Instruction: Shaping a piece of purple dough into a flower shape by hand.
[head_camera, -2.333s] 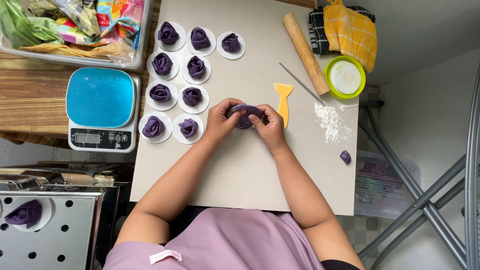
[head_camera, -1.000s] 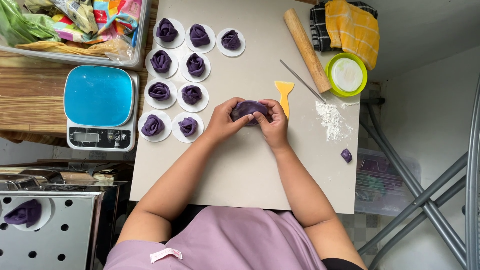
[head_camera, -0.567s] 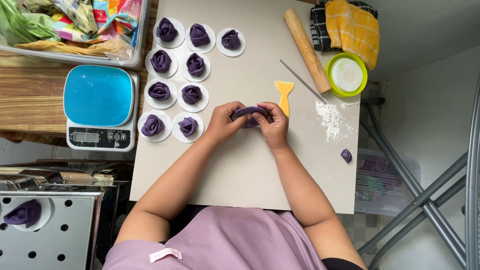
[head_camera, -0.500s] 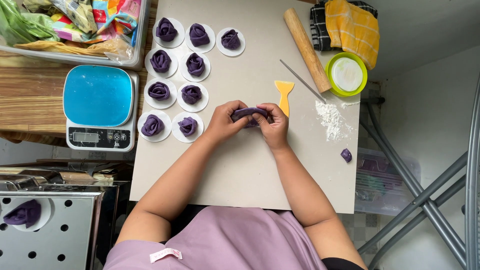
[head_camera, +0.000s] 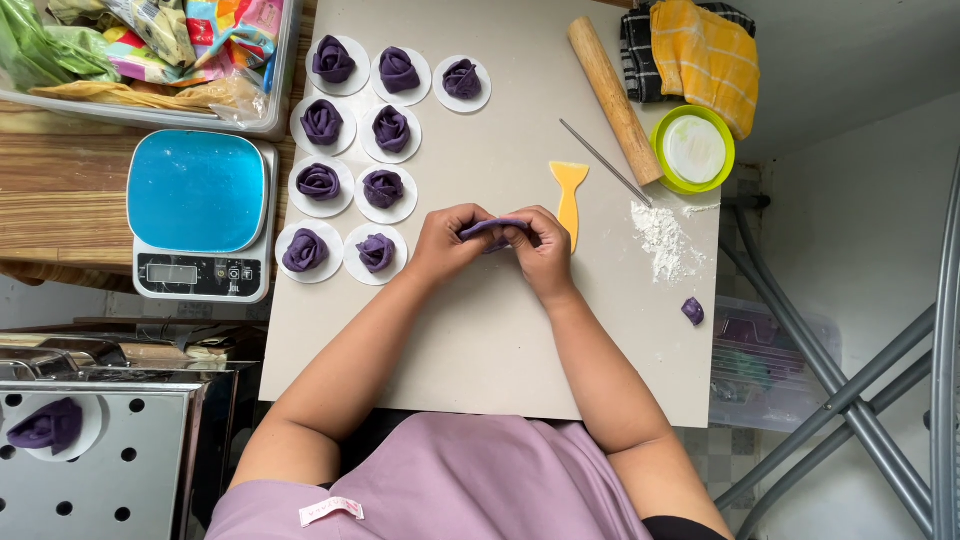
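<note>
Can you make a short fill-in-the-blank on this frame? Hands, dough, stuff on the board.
1. Both the left hand and the right hand grip a piece of ____ dough.
2. The finished dough roses each sit on a round white ____.
3. The kitchen scale has a ____ platform.
4. The yellow scraper lies between the hands and the wooden ____.

Missing words: purple; paper; blue; rolling pin
</note>
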